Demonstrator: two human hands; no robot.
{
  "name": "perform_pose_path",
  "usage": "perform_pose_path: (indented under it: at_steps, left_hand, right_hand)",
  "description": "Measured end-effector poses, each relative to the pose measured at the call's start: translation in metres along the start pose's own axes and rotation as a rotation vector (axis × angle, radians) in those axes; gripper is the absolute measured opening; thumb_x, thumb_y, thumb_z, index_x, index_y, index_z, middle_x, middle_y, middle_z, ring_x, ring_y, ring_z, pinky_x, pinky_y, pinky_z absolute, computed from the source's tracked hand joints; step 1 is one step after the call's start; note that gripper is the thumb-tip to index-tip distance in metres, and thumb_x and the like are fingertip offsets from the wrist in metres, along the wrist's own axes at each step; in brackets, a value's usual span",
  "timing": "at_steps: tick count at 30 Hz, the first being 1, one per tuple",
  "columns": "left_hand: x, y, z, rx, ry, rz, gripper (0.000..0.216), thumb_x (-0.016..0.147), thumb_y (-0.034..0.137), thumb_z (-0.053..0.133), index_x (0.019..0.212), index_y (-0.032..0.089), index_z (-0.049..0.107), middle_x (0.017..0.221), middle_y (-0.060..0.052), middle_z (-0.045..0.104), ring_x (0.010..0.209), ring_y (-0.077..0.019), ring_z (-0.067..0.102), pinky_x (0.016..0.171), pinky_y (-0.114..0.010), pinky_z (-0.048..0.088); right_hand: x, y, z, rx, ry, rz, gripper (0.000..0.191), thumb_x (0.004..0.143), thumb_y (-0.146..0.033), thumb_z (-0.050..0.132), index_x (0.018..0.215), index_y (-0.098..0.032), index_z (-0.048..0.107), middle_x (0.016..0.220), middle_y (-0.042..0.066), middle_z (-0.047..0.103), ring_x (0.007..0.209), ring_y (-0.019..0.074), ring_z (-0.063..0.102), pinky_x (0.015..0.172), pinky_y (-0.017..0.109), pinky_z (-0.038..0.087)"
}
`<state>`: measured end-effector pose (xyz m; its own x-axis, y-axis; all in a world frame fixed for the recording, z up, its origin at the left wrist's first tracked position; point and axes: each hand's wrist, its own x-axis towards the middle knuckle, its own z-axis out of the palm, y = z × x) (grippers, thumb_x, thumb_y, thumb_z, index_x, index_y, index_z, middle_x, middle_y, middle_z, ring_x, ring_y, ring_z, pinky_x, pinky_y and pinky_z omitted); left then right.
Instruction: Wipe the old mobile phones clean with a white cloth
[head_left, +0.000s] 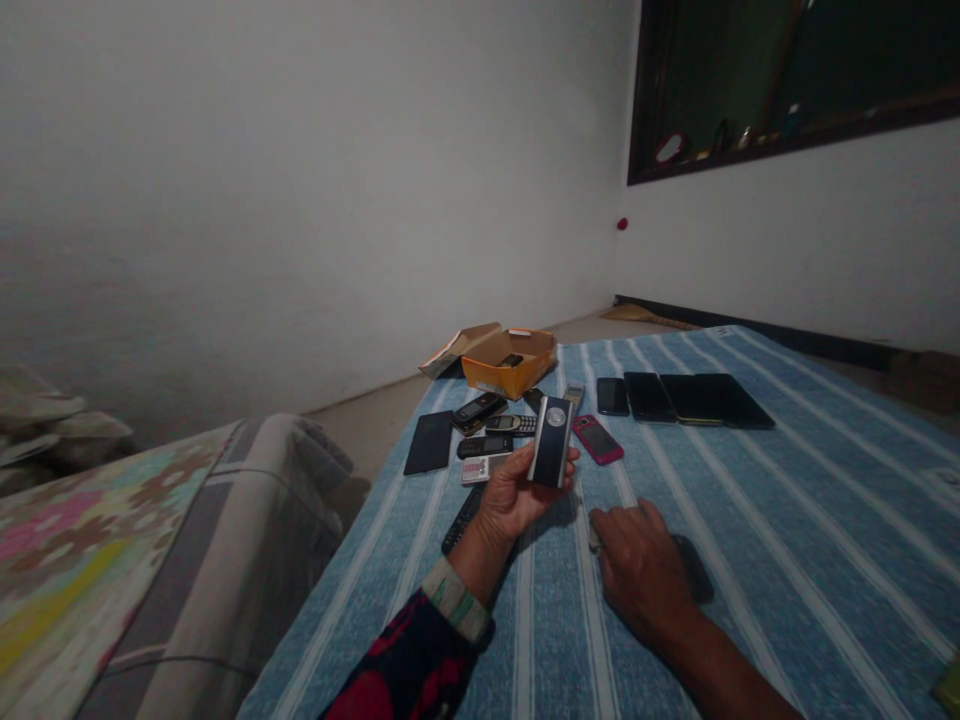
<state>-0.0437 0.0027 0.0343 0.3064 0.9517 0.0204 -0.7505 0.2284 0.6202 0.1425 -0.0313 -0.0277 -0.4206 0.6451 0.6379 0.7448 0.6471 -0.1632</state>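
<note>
My left hand is closed round a dark mobile phone with silver side edges and a round emblem near its top, held upright above the table. To its right my right hand is curled low over the cloth, with a small pale bit showing at the fingertips that I cannot make out. Beside that hand lies a dark flat shape, partly hidden. A pink phone lies beyond. Near my left hand are a white phone, a keypad phone and a black phone partly covered by my wrist.
An open orange box stands at the far edge, with a phone inside. Several dark phones or tablets lie in a row at the back right. A dark tablet lies left on the striped tablecloth. A covered bed-like surface stands left.
</note>
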Motion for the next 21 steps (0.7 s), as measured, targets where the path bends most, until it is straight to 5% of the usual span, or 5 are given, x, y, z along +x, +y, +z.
perform_pose_path:
  at_steps: [11, 21]
  left_hand:
    - [-0.0001, -0.0003, 0.0024, 0.122, 0.112, 0.059, 0.034, 0.075, 0.025, 0.075, 0.104, 0.009, 0.066, 0.1, -0.014, 0.075, 0.082, -0.0217, 0.072, 0.078, -0.033, 0.055]
    - [0.0058, -0.002, 0.0046, 0.956, 0.424, 0.498, 0.063, 0.056, 0.02, 0.085, 0.113, 0.018, 0.06, 0.094, -0.004, 0.073, 0.088, -0.0219, 0.069, 0.085, -0.038, 0.054]
  right_hand:
    - [0.0007, -0.0002, -0.0021, 0.001, -0.012, 0.015, 0.027, 0.078, 0.0, 0.049, 0.092, -0.019, 0.063, 0.073, 0.002, 0.058, 0.074, 0.0213, 0.05, 0.097, 0.04, 0.03]
    - [0.0002, 0.0007, 0.0007, 0.012, 0.012, 0.012, 0.029, 0.074, -0.001, 0.051, 0.094, -0.018, 0.064, 0.074, 0.003, 0.058, 0.075, 0.022, 0.05, 0.098, 0.041, 0.03]
